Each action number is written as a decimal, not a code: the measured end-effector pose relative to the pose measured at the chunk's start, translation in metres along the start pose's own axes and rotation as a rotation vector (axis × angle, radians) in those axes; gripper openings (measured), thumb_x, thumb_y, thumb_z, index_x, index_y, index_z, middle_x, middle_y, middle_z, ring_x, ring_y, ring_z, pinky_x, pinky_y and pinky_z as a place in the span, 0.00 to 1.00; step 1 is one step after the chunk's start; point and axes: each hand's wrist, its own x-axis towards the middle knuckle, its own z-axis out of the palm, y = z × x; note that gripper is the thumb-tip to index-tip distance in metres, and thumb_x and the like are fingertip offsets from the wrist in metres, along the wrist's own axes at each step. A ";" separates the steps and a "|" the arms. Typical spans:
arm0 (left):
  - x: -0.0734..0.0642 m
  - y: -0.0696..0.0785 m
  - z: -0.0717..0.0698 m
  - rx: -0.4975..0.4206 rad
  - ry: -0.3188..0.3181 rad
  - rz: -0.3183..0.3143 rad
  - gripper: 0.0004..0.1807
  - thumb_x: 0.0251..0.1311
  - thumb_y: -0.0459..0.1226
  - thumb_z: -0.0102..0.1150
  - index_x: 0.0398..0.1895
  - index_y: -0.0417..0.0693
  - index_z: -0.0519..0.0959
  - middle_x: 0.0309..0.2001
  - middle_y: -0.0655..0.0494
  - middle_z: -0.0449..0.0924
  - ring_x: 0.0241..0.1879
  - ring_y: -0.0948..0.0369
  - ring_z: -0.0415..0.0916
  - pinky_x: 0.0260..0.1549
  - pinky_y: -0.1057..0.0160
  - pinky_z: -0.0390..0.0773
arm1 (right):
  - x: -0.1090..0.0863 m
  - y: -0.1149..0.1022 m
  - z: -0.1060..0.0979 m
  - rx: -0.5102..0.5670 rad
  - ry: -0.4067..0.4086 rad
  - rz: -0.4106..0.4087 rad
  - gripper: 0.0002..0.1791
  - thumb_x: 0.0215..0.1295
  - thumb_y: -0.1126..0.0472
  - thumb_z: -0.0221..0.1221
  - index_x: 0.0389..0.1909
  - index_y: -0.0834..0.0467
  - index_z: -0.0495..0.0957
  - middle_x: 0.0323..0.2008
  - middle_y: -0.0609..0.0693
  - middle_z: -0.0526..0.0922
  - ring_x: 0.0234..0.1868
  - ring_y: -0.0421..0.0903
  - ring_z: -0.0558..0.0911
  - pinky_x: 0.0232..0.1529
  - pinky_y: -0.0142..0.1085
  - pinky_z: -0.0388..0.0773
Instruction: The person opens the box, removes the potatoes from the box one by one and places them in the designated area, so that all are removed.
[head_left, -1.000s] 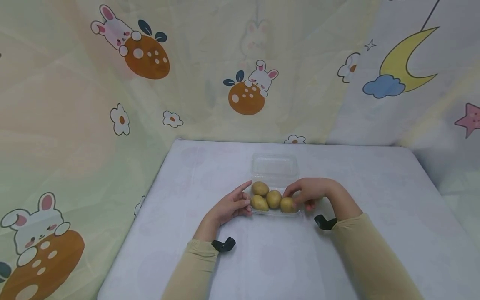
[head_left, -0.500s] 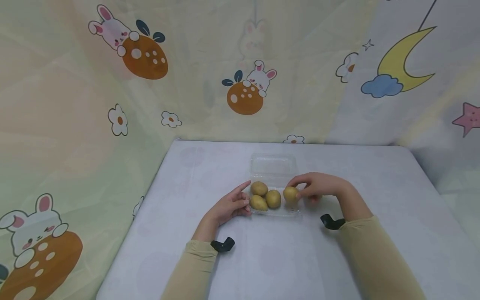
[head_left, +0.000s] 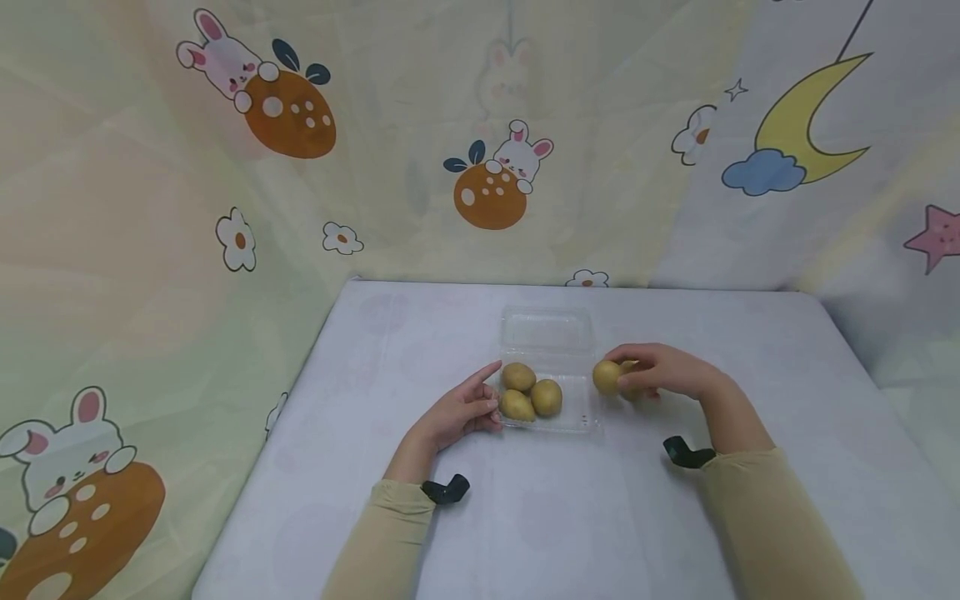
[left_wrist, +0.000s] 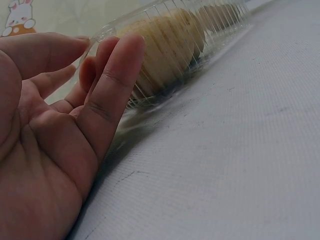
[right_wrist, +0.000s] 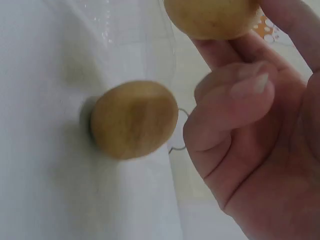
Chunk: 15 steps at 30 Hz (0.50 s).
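A clear plastic clamshell box (head_left: pixel 577 417) lies with its lid (head_left: pixel 547 329) folded back on the table. Three potatoes (head_left: pixel 547 398) sit in its left part. My left hand (head_left: pixel 459 412) touches the box's left end with relaxed fingers; in the left wrist view they are right at the ribbed wall (left_wrist: pixel 165 55). To the right of the box, my right hand (head_left: pixel 660 369) pinches a potato (head_left: pixel 606 377) between thumb and fingers, raised off the table. Another potato (right_wrist: pixel 135 120) rests on the table below that hand, partly hidden by it in the head view.
A pale cloth covers the table (head_left: pixel 525 517). Behind it hangs a curtain (head_left: pixel 405 108) printed with rabbits, flowers and a moon. Each wrist wears a small black camera mount (head_left: pixel 446 489).
My right hand has lifted a potato out of the box's right part and carried it rightward, past the box's edge. My left hand stays at the box's left end.
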 end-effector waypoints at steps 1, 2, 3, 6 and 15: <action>0.000 0.000 0.000 0.002 -0.001 -0.001 0.39 0.70 0.33 0.53 0.79 0.62 0.50 0.41 0.56 0.71 0.37 0.60 0.80 0.46 0.57 0.85 | -0.002 0.002 -0.001 0.010 0.018 0.009 0.19 0.65 0.50 0.64 0.56 0.47 0.76 0.45 0.53 0.80 0.23 0.47 0.74 0.23 0.40 0.77; 0.000 0.000 0.000 0.005 -0.003 0.001 0.39 0.70 0.32 0.53 0.79 0.61 0.50 0.41 0.56 0.71 0.37 0.60 0.80 0.46 0.57 0.85 | -0.003 0.004 -0.001 0.015 0.036 0.016 0.19 0.65 0.49 0.63 0.56 0.47 0.76 0.45 0.53 0.79 0.23 0.47 0.74 0.23 0.39 0.77; 0.000 0.000 0.000 0.007 -0.004 0.003 0.39 0.70 0.32 0.53 0.79 0.61 0.49 0.41 0.56 0.71 0.37 0.60 0.80 0.46 0.57 0.85 | -0.005 0.006 -0.002 0.020 0.056 0.024 0.19 0.65 0.49 0.63 0.56 0.47 0.76 0.45 0.54 0.79 0.23 0.47 0.74 0.23 0.38 0.76; 0.000 0.001 0.000 0.012 -0.005 0.010 0.39 0.70 0.31 0.52 0.79 0.60 0.49 0.40 0.56 0.71 0.37 0.61 0.80 0.46 0.58 0.85 | -0.012 0.013 -0.004 0.030 0.123 0.036 0.20 0.66 0.48 0.63 0.56 0.48 0.76 0.47 0.55 0.78 0.22 0.47 0.73 0.24 0.37 0.75; 0.000 0.000 0.001 0.014 -0.003 0.011 0.39 0.70 0.32 0.52 0.79 0.60 0.49 0.41 0.55 0.71 0.37 0.60 0.81 0.46 0.58 0.85 | -0.032 0.032 -0.009 0.032 0.249 0.029 0.20 0.68 0.47 0.60 0.56 0.49 0.74 0.49 0.54 0.74 0.19 0.48 0.70 0.23 0.39 0.72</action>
